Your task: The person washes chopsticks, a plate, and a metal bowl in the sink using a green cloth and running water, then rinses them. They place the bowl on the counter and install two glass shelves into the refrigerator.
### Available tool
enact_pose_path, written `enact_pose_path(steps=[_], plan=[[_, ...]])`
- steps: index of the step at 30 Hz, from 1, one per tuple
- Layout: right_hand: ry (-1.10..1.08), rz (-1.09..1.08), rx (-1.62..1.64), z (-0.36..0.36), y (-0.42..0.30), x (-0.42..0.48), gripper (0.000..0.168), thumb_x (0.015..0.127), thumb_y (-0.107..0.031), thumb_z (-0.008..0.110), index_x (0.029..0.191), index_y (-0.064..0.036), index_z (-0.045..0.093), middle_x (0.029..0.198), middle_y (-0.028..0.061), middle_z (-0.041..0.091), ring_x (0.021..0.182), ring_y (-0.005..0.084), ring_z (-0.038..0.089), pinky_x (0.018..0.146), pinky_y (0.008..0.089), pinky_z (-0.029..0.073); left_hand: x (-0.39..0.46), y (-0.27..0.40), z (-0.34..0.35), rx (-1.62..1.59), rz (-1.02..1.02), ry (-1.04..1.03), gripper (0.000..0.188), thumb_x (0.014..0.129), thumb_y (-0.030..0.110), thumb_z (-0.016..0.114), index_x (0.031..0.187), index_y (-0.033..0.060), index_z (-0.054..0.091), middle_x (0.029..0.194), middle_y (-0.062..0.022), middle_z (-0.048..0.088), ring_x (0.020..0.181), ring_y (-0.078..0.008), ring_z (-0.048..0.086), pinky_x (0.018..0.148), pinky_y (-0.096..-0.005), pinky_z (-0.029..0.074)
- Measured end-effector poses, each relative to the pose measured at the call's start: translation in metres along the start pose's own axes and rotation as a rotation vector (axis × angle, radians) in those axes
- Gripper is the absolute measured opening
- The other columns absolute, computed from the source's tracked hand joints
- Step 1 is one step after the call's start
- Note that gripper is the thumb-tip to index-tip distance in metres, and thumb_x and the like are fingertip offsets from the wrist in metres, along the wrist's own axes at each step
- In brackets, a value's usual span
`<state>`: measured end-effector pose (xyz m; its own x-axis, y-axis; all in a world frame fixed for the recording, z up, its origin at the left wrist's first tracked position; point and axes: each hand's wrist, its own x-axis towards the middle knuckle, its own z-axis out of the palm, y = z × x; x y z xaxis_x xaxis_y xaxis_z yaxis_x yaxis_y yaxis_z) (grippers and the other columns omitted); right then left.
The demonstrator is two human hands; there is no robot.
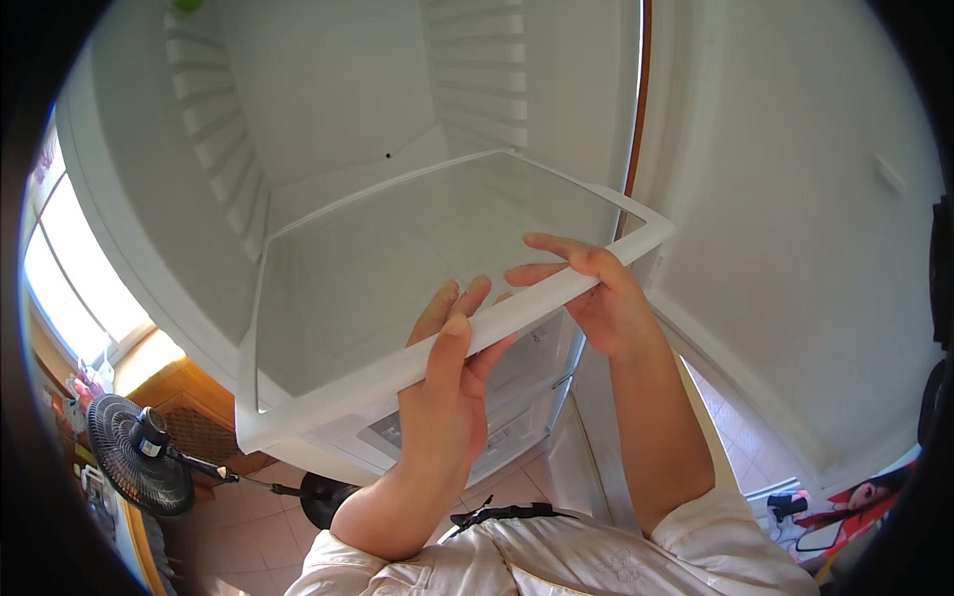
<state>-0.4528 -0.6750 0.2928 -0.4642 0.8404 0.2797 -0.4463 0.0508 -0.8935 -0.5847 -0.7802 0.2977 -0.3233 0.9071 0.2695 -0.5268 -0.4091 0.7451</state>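
Observation:
A glass refrigerator shelf with a white plastic frame is tilted at the opening of the refrigerator compartment. My left hand grips the middle of its front rim, the thumb on top of the rim. Some of the left fingers show pale through the glass, beneath the pane. Nearer the shelf's right corner, my right hand holds the same rim, its fingers reaching past the edge toward the glass. The far part of the shelf lies between the ribbed side walls of the compartment.
At right, the white refrigerator door is swung open. Clear drawers show below the shelf. A black pedestal fan stands at lower left on the tiled floor, near a wooden cabinet and a bright window.

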Motion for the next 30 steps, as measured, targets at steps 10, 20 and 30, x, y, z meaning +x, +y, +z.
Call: enact_pose_path(steps=[10,20,30], plan=[[0.017,0.076,0.072,0.005,-0.001,0.029,0.049,0.075,-0.026,0.044,0.113,0.006,0.045,0.091,0.0197,0.061,0.095,0.0273,0.055,0.09,0.0344,0.034,0.026,0.0,-0.007,-0.049,0.021,0.01,0.053,0.084,0.019,0.049,0.119,-0.0142,0.028,0.119,-0.0266,0.039,0.109,-0.0274,0.044,0.091,-0.0309,0.042],[-0.056,0.185,0.161,-0.024,0.072,0.127,0.057,0.072,-0.027,0.047,0.121,0.0,0.039,0.1,0.0185,0.058,0.103,0.0226,0.048,0.091,0.0313,0.03,0.114,-0.038,-0.074,-0.013,-0.109,0.074,0.048,0.085,0.016,0.049,0.121,-0.0094,0.032,0.117,-0.0205,0.044,0.104,-0.0212,0.048,0.088,-0.0269,0.044],[-0.117,0.208,0.099,-0.023,0.075,0.18,0.056,0.074,-0.028,0.044,0.122,0.0,0.037,0.105,0.017,0.057,0.104,0.0213,0.046,0.09,0.03,0.03,0.161,-0.028,-0.08,-0.015,-0.136,0.175,0.036,0.085,0.02,0.05,0.107,-0.0077,0.044,0.106,-0.0185,0.052,0.097,-0.0214,0.053,0.082,-0.0232,0.048]])
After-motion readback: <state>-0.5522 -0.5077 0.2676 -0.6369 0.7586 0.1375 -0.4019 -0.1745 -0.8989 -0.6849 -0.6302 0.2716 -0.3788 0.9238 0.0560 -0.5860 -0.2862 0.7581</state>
